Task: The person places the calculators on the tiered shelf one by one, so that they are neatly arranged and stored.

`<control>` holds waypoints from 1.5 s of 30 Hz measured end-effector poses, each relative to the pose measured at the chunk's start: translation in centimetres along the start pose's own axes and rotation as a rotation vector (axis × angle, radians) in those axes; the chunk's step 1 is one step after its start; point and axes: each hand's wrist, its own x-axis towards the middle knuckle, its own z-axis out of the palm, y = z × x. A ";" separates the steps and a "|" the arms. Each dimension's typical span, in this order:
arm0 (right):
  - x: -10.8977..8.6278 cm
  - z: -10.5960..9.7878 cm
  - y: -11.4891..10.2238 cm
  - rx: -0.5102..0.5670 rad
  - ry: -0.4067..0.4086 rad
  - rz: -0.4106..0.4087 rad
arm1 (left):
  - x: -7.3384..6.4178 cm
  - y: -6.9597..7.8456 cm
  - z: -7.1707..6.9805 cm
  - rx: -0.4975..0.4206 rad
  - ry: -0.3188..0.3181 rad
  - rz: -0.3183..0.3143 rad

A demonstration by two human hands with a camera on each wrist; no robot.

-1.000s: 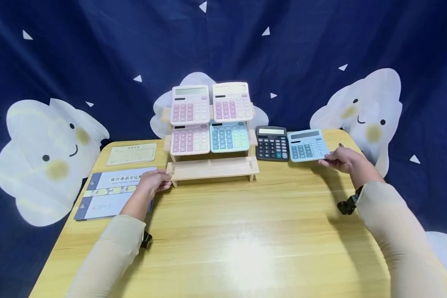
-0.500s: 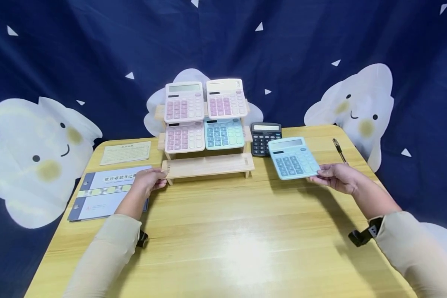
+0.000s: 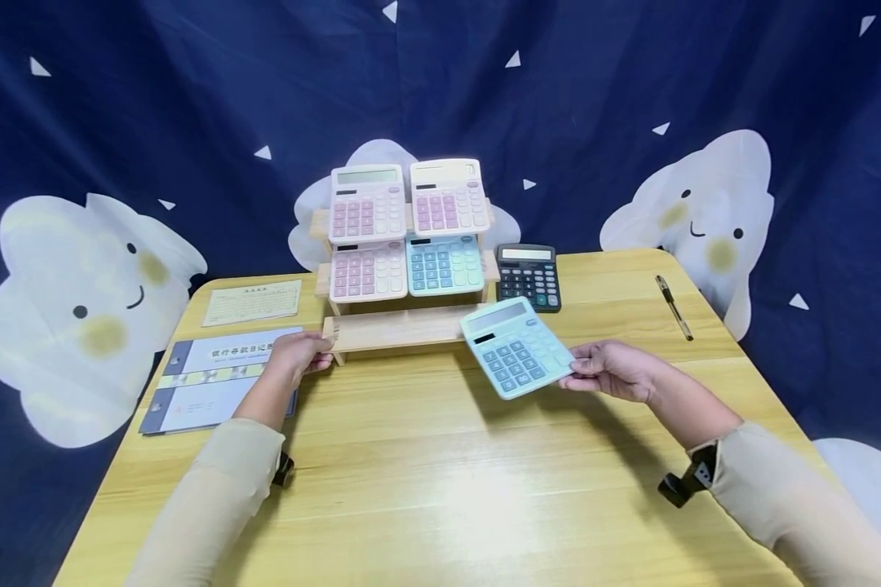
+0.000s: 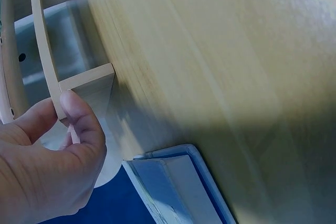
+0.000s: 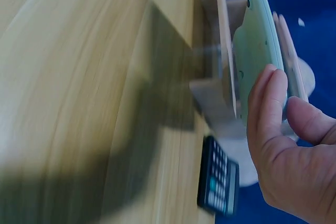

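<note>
My right hand (image 3: 613, 371) pinches a light blue calculator (image 3: 517, 346) by its lower right corner. The calculator is raised above the table, tilted, and overlaps the right end of the bottom shelf in the head view. In the right wrist view its pale back (image 5: 257, 45) shows, thumb on one side and fingers on the other. My left hand (image 3: 297, 356) pinches the left end of the wooden tiered rack (image 3: 396, 328); thumb and finger are at the board's corner (image 4: 63, 114). Two pink-and-white calculators (image 3: 368, 202) stand on the top tier. A pink one (image 3: 369, 271) and a blue one (image 3: 444, 265) share the middle tier.
A black calculator (image 3: 529, 277) lies right of the rack, and a pen (image 3: 674, 307) near the table's right edge. On the left are a blue-and-white ledger book (image 3: 198, 408) and a paper form (image 3: 252, 303). A dark blue curtain (image 3: 558, 81) hangs behind the table.
My right hand has lifted the light blue calculator from beside the black one and carried it left and nearer, tilting it. The pen has come into full view. My left hand stays at the rack.
</note>
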 end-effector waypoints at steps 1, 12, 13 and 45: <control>0.5 0.4 0.0 -0.006 -0.006 0.005 | 0.0 0.0 0.0 0.002 0.002 0.000; 5.4 4.0 0.4 0.023 -0.033 0.021 | -0.3 0.1 0.1 0.031 -0.018 0.007; 5.8 4.2 0.4 0.027 -0.031 0.017 | -0.3 0.1 0.0 0.028 -0.017 0.006; 11.0 5.4 3.5 0.127 0.142 -0.058 | 0.3 0.2 0.1 0.001 0.017 -0.026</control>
